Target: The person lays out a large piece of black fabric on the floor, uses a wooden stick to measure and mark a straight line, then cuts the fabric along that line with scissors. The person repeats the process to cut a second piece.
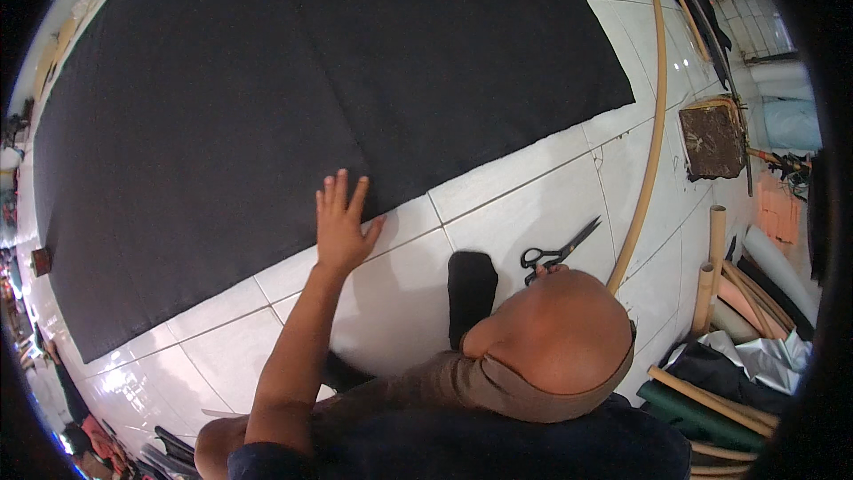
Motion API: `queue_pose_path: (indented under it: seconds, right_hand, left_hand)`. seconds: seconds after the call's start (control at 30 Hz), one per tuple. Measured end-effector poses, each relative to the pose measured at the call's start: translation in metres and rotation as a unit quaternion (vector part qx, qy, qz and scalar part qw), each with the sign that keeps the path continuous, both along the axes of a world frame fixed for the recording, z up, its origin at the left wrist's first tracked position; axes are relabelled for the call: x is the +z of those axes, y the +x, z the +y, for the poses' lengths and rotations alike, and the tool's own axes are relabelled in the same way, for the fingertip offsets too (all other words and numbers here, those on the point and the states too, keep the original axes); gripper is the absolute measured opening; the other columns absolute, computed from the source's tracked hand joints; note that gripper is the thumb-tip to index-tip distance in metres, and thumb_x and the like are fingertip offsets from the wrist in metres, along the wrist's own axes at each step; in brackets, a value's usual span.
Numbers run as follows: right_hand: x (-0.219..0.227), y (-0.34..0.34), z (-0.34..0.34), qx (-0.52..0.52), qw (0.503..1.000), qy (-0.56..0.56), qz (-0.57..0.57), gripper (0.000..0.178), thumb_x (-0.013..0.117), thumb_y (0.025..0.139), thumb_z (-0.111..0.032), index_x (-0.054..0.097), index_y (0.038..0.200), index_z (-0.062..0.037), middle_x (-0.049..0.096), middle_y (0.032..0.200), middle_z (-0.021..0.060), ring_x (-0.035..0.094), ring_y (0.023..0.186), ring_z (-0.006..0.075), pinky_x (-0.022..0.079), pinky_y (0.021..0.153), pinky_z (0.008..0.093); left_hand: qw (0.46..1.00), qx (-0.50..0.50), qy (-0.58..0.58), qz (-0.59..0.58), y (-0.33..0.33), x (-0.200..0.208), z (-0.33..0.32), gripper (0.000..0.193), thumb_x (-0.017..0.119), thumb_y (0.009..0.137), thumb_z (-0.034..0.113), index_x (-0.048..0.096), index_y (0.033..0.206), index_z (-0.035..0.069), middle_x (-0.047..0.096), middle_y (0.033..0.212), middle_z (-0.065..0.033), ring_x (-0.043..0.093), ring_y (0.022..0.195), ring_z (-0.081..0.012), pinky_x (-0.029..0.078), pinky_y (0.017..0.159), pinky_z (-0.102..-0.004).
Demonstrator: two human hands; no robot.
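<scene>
My left hand [345,224] lies flat with its fingers spread across the near edge of a large black fabric sheet [222,124]. The sheet covers much of the white tiled floor, with a faint crease running through it. To the right, a pair of black scissors [582,238] points away from me, its blades slightly apart. Fingertips of my right hand [553,269] show curled at the scissors' handles. My bent bare knee [569,324] hides the remainder of that hand.
A long tan pole [656,107] lies right of the sheet, near a brown block [713,138]. Rolls and tubes [711,276] and a silvery sheet [769,356] crowd the lower right. My dark-socked foot [473,289] stands between the hands. A small brown block [41,261] rests on the sheet's left edge.
</scene>
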State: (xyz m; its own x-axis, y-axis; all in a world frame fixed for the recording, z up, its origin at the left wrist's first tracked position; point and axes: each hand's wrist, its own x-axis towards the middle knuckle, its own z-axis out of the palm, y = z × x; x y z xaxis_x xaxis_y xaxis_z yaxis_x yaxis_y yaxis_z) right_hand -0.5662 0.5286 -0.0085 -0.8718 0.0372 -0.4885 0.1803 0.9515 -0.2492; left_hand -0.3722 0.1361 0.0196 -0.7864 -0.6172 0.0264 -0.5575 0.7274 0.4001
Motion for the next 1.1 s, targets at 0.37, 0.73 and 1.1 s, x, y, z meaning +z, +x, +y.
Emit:
queue_pose_path:
  seconds: [0.37, 0.73, 1.1]
  right_hand:
    - [0.028, -0.012, 0.003, 0.060, 0.998, 0.021, -0.001, 0.054, 0.078, 0.082, -0.038, 0.062, 0.118, -0.0009, 0.069, 0.105, 0.0189, 0.065, 0.098, 0.0337, 0.052, 0.086, 0.0434]
    - [0.036, 0.005, -0.002, 0.035, 0.983, -0.044, 0.173, 0.059, 0.082, 0.078, -0.041, 0.063, 0.111, 0.0041, 0.064, 0.099, 0.0245, 0.061, 0.099, 0.0408, 0.049, 0.087, 0.0478]
    - [0.027, -0.014, 0.023, 0.092, 0.993, -0.042, 0.063, 0.049, 0.079, 0.082, -0.032, 0.060, 0.110, 0.0030, 0.064, 0.094, 0.0231, 0.062, 0.090, 0.0382, 0.051, 0.082, 0.0474]
  left_hand:
    - [0.995, -0.100, -0.012, 0.013, -0.028, -0.034, 0.022, 0.048, 0.065, 0.091, 0.020, 0.055, 0.137, 0.006, 0.045, 0.149, -0.0204, 0.041, 0.140, -0.0376, 0.031, 0.118, -0.0508]
    - [0.998, -0.054, -0.032, 0.015, -0.068, -0.021, 0.031, 0.031, 0.070, 0.087, 0.016, 0.069, 0.118, 0.012, 0.061, 0.104, -0.0092, 0.062, 0.101, -0.0306, 0.055, 0.095, -0.0456]
    - [0.996, 0.024, 0.076, 0.043, -0.075, -0.013, 0.037, 0.018, 0.071, 0.086, 0.014, 0.075, 0.103, 0.009, 0.063, 0.094, -0.0101, 0.064, 0.094, -0.0347, 0.053, 0.097, -0.0475]
